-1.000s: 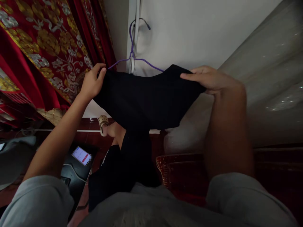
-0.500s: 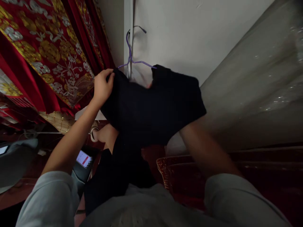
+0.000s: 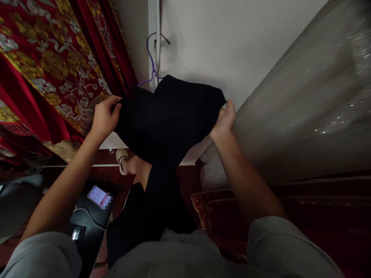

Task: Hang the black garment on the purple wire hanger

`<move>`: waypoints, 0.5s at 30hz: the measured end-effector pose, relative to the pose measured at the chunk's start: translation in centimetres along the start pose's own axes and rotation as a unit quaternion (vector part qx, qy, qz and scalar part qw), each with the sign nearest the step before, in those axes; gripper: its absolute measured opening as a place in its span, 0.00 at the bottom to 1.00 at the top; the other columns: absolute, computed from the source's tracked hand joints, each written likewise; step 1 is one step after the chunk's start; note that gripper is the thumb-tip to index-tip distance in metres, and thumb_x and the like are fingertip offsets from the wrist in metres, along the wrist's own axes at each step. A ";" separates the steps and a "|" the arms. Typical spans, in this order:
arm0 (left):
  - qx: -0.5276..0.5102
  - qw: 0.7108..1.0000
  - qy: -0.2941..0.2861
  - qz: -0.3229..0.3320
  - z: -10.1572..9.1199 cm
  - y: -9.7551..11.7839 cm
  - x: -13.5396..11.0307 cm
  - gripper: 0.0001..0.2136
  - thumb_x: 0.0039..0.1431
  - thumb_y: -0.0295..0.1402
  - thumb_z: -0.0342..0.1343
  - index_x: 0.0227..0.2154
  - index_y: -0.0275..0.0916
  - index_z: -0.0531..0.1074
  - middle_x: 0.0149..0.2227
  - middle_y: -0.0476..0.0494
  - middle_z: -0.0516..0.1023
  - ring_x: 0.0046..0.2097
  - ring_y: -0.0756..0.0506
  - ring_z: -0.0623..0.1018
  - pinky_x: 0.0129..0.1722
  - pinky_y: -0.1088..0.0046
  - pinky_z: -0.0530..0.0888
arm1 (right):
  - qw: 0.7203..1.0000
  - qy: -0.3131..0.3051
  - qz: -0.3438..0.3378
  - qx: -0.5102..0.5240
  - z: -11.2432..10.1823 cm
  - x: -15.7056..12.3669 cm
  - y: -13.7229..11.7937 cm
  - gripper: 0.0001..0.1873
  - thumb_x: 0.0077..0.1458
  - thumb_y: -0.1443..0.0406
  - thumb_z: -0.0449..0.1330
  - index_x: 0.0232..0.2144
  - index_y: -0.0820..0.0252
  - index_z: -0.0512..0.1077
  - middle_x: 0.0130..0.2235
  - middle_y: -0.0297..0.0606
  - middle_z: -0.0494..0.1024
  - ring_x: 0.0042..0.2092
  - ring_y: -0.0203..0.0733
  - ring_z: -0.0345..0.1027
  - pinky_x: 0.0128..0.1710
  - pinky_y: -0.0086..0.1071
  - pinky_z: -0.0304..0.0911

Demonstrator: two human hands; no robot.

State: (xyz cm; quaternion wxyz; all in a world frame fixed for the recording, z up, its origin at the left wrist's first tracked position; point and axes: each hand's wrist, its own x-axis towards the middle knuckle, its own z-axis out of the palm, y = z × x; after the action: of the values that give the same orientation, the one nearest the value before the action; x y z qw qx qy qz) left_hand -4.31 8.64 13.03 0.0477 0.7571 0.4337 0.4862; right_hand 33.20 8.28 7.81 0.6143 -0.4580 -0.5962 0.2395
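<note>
Garment (image 3: 171,117), dark, hangs seemingly on a purple hanger (image 3: 154,72), stretched between left hand (image 3: 104,119) and right hand (image 3: 222,124), each one's fingers pinching an edge. Straightening seems the step in hand; next likely calls for even tension.
</note>
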 end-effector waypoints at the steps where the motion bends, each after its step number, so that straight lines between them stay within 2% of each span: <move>1: 0.000 1.000 -0.005 -0.006 0.1 0.2 0.1 0.05 0.62 0.34 0.60 0.38 0.41 0.79 0.37 0.44 0.82 0.41 0.41 0.79 0.52 0.64 0.74 | 0.999 0.020 0.004 0.026 -0.5 0.7 0.2 0.43 0.67 0.38 0.35 0.55 0.62 0.73 0.55 0.53 0.78 0.56 0.56 0.73 0.57 0.54 0.68; 3: -0.012 1.000 -0.015 -0.014 0.5 0.8 0.5 0.07 0.62 0.38 0.62 0.36 0.40 0.77 0.34 0.44 0.80 0.41 0.41 0.78 0.50 0.64 0.74 | 0.996 0.045 -0.007 0.073 -1.5 2.4 -0.6 0.45 0.64 0.38 0.34 0.58 0.63 0.71 0.61 0.54 0.75 0.61 0.60 0.71 0.61 0.55 0.65; 6: -0.049 0.998 -0.024 -0.021 1.4 1.5 1.6 0.14 0.64 0.47 0.62 0.36 0.40 0.74 0.34 0.44 0.77 0.44 0.40 0.78 0.49 0.64 0.73 | 0.996 0.027 -0.051 0.066 -2.1 4.3 -4.5 0.37 0.65 0.49 0.35 0.63 0.62 0.66 0.68 0.49 0.68 0.67 0.58 0.65 0.66 0.56 0.59; 8: -0.066 0.997 -0.029 -0.033 2.0 1.6 2.5 0.16 0.66 0.49 0.60 0.35 0.40 0.73 0.33 0.44 0.76 0.45 0.40 0.77 0.49 0.62 0.73 | 0.998 0.007 -0.047 0.037 -1.6 4.3 -7.7 0.36 0.66 0.55 0.33 0.64 0.60 0.67 0.67 0.46 0.69 0.66 0.58 0.66 0.67 0.57 0.57; 10: -0.079 0.995 -0.031 -0.042 2.5 1.4 3.2 0.15 0.68 0.47 0.58 0.34 0.40 0.71 0.33 0.45 0.75 0.44 0.42 0.77 0.48 0.61 0.73 | 0.999 -0.018 -0.026 0.036 -0.8 3.3 -10.1 0.38 0.67 0.55 0.28 0.64 0.55 0.68 0.62 0.44 0.75 0.64 0.58 0.69 0.65 0.59 0.59; 11: -0.087 0.995 -0.032 -0.041 2.6 1.3 3.4 0.13 0.68 0.44 0.58 0.34 0.40 0.70 0.32 0.46 0.75 0.44 0.42 0.77 0.48 0.61 0.73 | 0.997 -0.052 -0.014 0.046 -0.4 2.5 -10.8 0.41 0.67 0.53 0.25 0.63 0.52 0.69 0.59 0.42 0.78 0.62 0.58 0.70 0.63 0.59 0.61; 13: -0.098 0.994 -0.035 -0.025 2.7 1.1 3.2 0.08 0.64 0.38 0.61 0.34 0.40 0.69 0.32 0.46 0.75 0.44 0.43 0.77 0.48 0.61 0.73 | 0.985 -0.159 0.006 0.073 0.1 0.8 -10.6 0.51 0.66 0.48 0.16 0.58 0.50 0.75 0.50 0.40 0.83 0.58 0.58 0.74 0.58 0.60 0.66; 14: -0.099 0.994 -0.038 -0.010 2.8 1.1 2.8 0.06 0.61 0.34 0.62 0.34 0.41 0.69 0.33 0.46 0.75 0.45 0.43 0.77 0.48 0.61 0.73 | 0.975 -0.206 0.005 0.078 0.3 0.0 -10.0 0.53 0.65 0.45 0.15 0.54 0.51 0.77 0.47 0.41 0.84 0.56 0.58 0.76 0.56 0.59 0.68; 15: -0.098 0.994 -0.043 0.007 2.8 1.3 2.4 0.06 0.58 0.32 0.62 0.33 0.41 0.69 0.33 0.46 0.76 0.45 0.42 0.78 0.48 0.61 0.74 | 0.970 -0.232 -0.011 0.066 0.6 -0.9 -9.0 0.51 0.66 0.43 0.20 0.52 0.53 0.79 0.47 0.42 0.84 0.56 0.58 0.76 0.57 0.59 0.68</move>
State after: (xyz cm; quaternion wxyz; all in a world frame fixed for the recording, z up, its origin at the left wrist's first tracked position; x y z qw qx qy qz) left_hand -0.98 10.44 13.87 0.1372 0.7719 0.3765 0.4935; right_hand 30.24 3.55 14.89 0.4904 -0.3416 -0.7103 0.3719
